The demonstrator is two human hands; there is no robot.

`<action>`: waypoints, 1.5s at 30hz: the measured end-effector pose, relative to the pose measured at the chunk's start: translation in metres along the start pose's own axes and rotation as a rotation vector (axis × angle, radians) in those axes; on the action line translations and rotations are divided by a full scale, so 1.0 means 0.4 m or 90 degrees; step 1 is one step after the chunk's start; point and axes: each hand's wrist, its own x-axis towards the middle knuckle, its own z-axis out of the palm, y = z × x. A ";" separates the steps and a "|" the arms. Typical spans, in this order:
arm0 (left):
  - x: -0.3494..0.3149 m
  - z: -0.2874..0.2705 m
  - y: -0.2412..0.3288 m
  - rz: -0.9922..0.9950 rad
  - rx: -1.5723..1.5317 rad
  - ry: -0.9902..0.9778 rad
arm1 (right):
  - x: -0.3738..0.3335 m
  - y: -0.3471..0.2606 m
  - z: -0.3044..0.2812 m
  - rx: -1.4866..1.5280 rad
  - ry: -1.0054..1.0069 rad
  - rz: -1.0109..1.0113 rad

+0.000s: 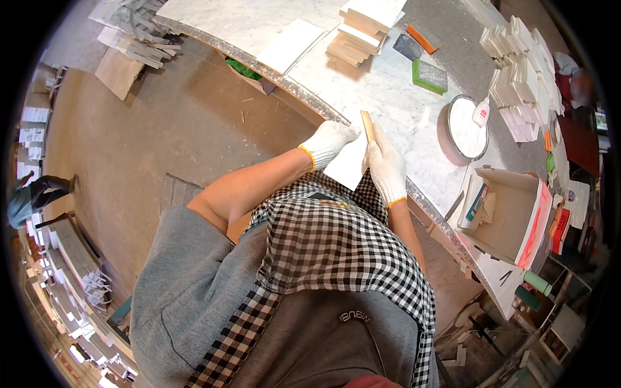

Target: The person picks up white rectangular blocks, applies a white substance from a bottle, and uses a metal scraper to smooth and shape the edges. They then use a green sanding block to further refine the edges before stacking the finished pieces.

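Observation:
My left hand (331, 143), in a white knit glove with a yellow cuff, is closed on one edge of a thin white tile (348, 169). The tile is tilted over the table's near edge, in front of my checkered apron. My right hand (388, 167), gloved the same way, grips a slim orange-tan block (368, 125) against the tile's right side. It looks like a hand sanding pad, but its lower part is hidden by my fingers. Beyond the hands lie a green-edged block (429, 77), an orange block (422, 39) and a dark grey pad (409, 47).
On the marble-look table (388, 97) stand stacked pale tiles (365, 32), a single flat slab (290, 46) and more tile stacks (521, 84). Rightward are a round basin (451, 129) with a white bottle (480, 113) and an open carton (511, 223). A person (35, 197) walks far left.

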 end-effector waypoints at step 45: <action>-0.061 0.021 0.045 0.085 0.072 -0.169 | -0.083 0.215 -0.168 0.258 0.250 0.006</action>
